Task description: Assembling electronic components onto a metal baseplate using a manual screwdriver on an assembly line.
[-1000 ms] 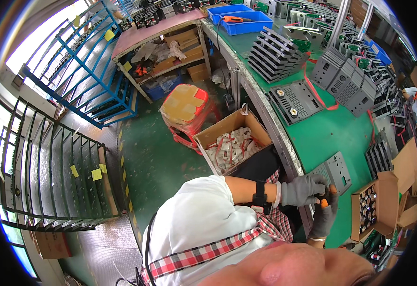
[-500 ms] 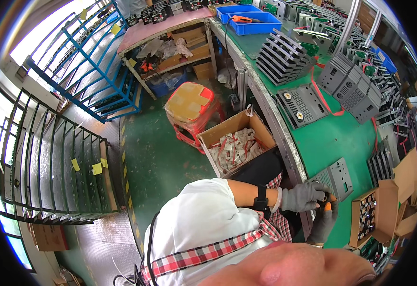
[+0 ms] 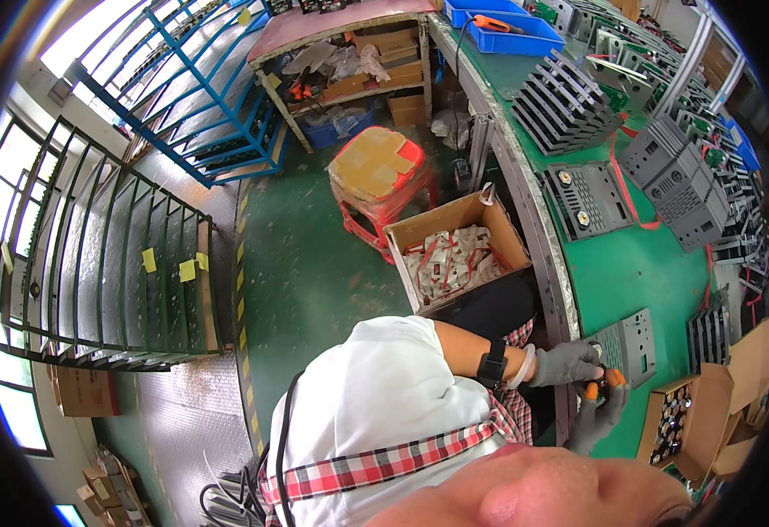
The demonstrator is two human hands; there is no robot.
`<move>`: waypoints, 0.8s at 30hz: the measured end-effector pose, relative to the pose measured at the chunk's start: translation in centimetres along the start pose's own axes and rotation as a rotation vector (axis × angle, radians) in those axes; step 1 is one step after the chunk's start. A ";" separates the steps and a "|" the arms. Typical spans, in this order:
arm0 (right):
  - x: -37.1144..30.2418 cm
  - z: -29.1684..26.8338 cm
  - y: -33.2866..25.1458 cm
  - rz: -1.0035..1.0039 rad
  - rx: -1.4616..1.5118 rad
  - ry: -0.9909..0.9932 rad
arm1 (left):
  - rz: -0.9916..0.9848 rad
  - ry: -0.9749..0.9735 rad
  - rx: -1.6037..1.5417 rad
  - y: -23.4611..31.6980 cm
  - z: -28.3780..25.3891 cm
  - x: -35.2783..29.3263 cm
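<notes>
You're spreading your right hand's (image 3: 597, 420) orange tips (image 3: 614, 378) wider, half-curled at a small dark part (image 3: 602, 385) at 4 o'clock, left hand (image 3: 567, 363) curling alongside, exact grips unclear, so work is staying in-hand, grey panel (image 3: 628, 342) lying at the hands' 1 o'clock.

**Workshop interior, daylit from left**

We list: one green floor (image 3: 296, 281), scuffed; one yellow-and-black striped line (image 3: 245, 351); one metal-plate walkway (image 3: 187, 422), left. Pale wall (image 3: 33, 92), left, with bright windows (image 3: 0, 206). Far left, one blue tiered rack (image 3: 198, 74); nearer, one dark slatted rack (image 3: 121, 263). Far, one pink-topped table (image 3: 340, 28) with shelving beneath; nearer, one red stool (image 3: 375, 167), tan-patched seat. Right, we enter one long green-topped workbench (image 3: 617, 281).
</notes>
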State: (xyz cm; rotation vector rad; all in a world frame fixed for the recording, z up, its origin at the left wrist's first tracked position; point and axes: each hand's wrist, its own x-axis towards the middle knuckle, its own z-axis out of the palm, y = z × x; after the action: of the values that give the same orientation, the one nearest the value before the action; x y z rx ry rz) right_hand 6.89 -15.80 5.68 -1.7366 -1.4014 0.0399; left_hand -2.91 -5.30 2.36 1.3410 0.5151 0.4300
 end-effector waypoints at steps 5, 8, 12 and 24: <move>0.8 0.0 0.0 0.000 -0.102 -0.024 | -0.041 -0.033 -0.087 -0.1 0.0 0.2; 0.7 0.1 0.6 -0.062 -0.181 0.010 | -0.016 -0.012 -0.051 -0.4 0.1 0.4; 0.5 -0.1 0.7 -0.102 -0.226 -0.005 | -0.034 -0.040 -0.063 -0.2 0.1 0.0; 0.2 -0.4 0.9 -0.094 -0.194 0.014 | -0.035 -0.018 -0.134 -0.6 0.5 -0.1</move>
State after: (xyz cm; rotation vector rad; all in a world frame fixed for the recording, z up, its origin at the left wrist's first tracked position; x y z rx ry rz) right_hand 7.83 -15.81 5.46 -1.8211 -1.5160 -0.1638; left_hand -2.71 -5.86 1.85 1.2048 0.4858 0.4160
